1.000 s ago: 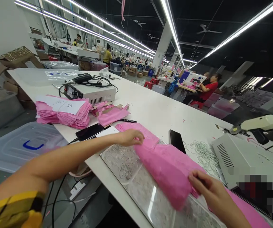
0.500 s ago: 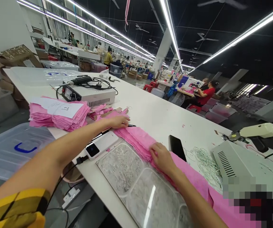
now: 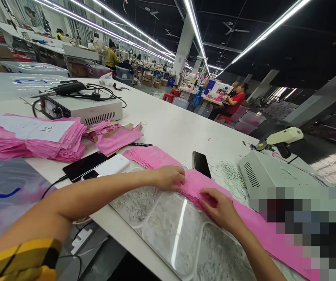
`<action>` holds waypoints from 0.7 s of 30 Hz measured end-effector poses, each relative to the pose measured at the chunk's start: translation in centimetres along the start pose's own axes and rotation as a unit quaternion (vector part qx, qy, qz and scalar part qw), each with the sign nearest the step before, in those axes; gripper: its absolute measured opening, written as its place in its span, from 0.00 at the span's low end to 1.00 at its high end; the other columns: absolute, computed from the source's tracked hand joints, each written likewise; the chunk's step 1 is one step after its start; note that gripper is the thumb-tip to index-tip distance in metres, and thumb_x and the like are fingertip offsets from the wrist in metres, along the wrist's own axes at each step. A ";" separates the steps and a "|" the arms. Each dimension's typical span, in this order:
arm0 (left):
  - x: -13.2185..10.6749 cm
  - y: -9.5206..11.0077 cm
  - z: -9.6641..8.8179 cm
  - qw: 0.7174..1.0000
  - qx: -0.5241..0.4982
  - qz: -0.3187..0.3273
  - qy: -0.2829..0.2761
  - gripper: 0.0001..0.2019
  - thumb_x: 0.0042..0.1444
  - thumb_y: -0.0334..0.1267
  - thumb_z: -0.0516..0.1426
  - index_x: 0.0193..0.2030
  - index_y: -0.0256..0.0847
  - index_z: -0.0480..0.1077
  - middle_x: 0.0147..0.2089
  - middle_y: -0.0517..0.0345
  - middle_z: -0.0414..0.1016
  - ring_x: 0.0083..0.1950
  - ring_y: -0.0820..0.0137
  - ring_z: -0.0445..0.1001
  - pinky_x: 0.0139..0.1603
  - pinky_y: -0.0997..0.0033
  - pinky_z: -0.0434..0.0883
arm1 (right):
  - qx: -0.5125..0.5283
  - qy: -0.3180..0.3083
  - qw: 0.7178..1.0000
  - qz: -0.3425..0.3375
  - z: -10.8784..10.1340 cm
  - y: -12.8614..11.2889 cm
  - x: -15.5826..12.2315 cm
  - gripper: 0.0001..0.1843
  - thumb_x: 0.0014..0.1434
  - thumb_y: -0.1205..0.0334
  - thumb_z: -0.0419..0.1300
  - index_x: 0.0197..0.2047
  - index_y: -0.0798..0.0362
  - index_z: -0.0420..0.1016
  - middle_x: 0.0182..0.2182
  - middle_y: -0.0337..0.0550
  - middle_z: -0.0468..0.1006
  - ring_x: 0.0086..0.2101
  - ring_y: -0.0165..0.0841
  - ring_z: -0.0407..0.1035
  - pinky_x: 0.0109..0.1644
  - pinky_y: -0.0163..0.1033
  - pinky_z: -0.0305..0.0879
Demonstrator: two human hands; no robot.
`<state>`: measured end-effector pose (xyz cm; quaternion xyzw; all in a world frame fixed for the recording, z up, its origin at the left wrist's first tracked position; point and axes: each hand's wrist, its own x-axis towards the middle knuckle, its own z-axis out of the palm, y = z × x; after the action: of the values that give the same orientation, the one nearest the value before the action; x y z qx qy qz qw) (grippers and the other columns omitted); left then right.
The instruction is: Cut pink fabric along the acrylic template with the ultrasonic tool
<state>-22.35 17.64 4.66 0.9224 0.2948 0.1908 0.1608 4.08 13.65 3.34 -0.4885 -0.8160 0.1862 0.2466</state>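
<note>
A long stack of pink fabric pieces (image 3: 252,226) lies along the white table (image 3: 170,128), above a clear plastic lid (image 3: 170,234). My left hand (image 3: 169,177) is closed, its fingers curled on the near edge of the pink fabric. Just to its right, my right hand (image 3: 220,207) pinches the same fabric edge between fingers and thumb. A smaller pink pile (image 3: 152,156) lies just beyond my left hand.
A bundle of pink pieces with a paper slip (image 3: 36,136) sits at left beside a white electrical unit (image 3: 83,107). Two phones (image 3: 201,164) (image 3: 83,166), a power bank (image 3: 109,166), white cord (image 3: 229,177) and a machine (image 3: 264,175) surround the fabric. Other people work at distant tables.
My left hand came back from the far pink pile to the fabric edge. My right hand slid right along the stack. The view has shifted left and nearer.
</note>
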 end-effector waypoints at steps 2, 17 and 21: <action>1.1 0.4 1.3 1.000 0.004 0.004 -0.007 0.02 0.51 0.30 0.63 0.31 0.40 0.74 0.42 0.52 0.75 0.43 0.65 0.74 0.47 0.69 0.69 | -0.001 -0.006 1.000 0.001 0.3 0.0 -0.2 0.12 0.57 0.53 0.58 0.38 0.50 0.77 0.39 0.45 0.80 0.39 0.37 0.73 0.44 0.43 0.70; 2.9 0.3 0.0 0.991 -0.021 -0.096 -0.087 0.14 0.66 0.43 0.56 0.52 0.37 0.70 0.51 0.51 0.73 0.47 0.66 0.75 0.47 0.60 0.75 | 0.010 0.010 0.999 0.040 0.6 -0.4 0.3 0.17 0.59 0.47 0.53 0.31 0.49 0.75 0.32 0.43 0.79 0.34 0.36 0.73 0.38 0.40 0.67; 3.3 1.1 -0.7 0.984 -0.014 -0.134 -0.116 0.14 0.66 0.43 0.56 0.52 0.36 0.70 0.50 0.52 0.73 0.47 0.66 0.75 0.47 0.61 0.76 | -0.044 0.027 0.997 0.063 0.7 -1.8 0.8 0.17 0.56 0.44 0.58 0.32 0.49 0.74 0.30 0.42 0.78 0.31 0.36 0.72 0.34 0.39 0.63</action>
<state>-19.65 18.93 6.60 0.8883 0.3921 0.0634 0.2306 2.07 13.51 3.91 -0.5542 -0.7840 0.1517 0.2348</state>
